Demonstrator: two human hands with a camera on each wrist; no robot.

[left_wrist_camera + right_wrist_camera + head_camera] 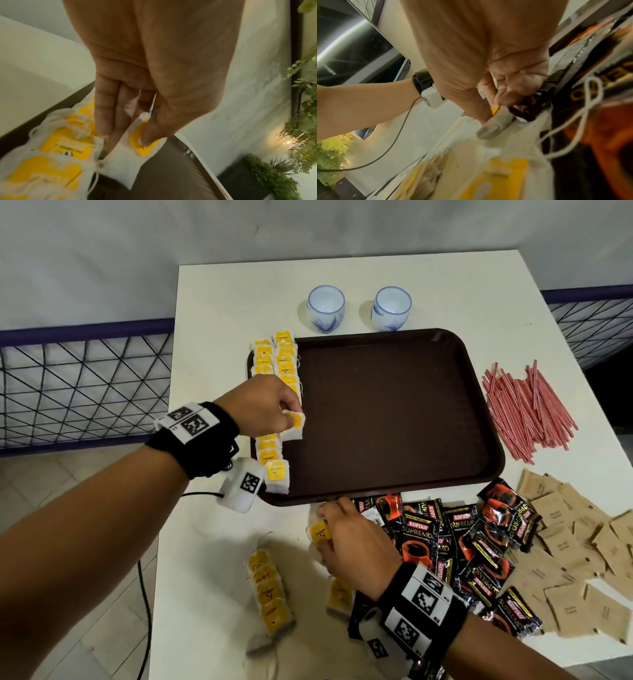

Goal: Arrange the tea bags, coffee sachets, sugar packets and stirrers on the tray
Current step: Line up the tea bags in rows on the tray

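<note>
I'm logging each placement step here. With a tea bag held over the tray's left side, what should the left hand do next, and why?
Probably lower the tea bag into the gap in the second column and let go. The left hand pinches it just above the tray, beside the rows of tea bags already laid along the left edge, and the right hand already holds another.

Matt brown plastic tray (394, 412), glossy foil coffee sachets (421, 542), matt kraft-paper sugar packets (565, 546).

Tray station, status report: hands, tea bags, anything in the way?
Left hand pinches a tea bag over the tray. Right hand grips another tea bag on the table. Tray middle bare, nothing blocking.
</note>
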